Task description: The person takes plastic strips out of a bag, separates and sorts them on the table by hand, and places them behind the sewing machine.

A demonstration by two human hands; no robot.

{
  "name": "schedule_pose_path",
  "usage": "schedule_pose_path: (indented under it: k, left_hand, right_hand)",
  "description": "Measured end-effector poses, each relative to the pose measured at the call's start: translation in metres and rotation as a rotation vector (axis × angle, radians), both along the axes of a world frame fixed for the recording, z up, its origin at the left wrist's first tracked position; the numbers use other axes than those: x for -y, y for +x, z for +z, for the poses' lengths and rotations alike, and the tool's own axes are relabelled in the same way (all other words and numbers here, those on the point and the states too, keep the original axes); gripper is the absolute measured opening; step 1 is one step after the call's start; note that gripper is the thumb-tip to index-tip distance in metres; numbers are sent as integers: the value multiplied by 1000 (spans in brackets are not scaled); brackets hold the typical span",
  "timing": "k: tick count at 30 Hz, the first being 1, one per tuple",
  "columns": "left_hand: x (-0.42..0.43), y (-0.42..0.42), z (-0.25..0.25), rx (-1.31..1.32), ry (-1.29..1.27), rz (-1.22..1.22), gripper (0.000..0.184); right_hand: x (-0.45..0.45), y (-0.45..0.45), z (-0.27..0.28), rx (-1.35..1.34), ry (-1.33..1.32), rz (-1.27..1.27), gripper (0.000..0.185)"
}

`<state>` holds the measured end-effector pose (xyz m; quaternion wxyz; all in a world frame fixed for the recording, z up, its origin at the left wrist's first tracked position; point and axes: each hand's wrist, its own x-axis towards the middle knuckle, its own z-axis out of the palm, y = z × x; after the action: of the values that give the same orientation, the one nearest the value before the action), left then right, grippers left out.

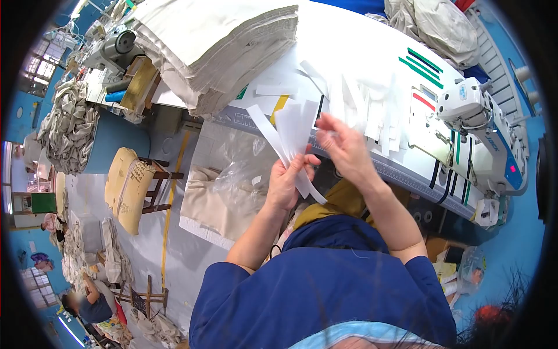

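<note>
A fanned bunch of thin white strips point(297, 125) is held in my left hand point(288, 177), its fingers closed around the lower part. One strip splays out to the left, and ends stick out below the fist. Just to the right, my right hand point(344, 148) is raised, apart from the bunch. Its fingers are a little blurred, loosely bent and apart, with nothing visible in them. More loose white strips point(354, 104) lie on the white table point(360, 29) beyond my hands, near a yellow strip point(280, 104).
A tall stack of cream fabric point(232, 52) stands at the table's back left. On the right is a sewing machine point(474, 107), with green tapes point(421, 67) beside it. A ruler point(401, 174) runs along the front edge. A cushioned stool point(131, 189) and another person point(96, 302) are at left.
</note>
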<state>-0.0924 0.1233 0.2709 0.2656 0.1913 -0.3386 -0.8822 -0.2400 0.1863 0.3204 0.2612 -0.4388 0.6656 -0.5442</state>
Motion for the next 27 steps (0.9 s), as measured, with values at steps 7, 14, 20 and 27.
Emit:
schedule_pose_path:
  k: [7, 14, 20, 27]
  left_hand:
    - [-11, -1, -6, 26, 43, -78, 32]
    - [-3, -7, 0, 17, 39, -59, 43]
    - [10, -11, 7, 105, -46, -60, 45]
    - [16, -17, 5, 220, -79, 69, 37]
  right_hand:
    - [7, 19, -19, 782, 62, -136, 19]
    - [9, 15, -25, 831, -132, -226, 19]
    - [14, 6, -31, 808, -203, -201, 17]
    - [16, 1, -18, 849, -244, -212, 15]
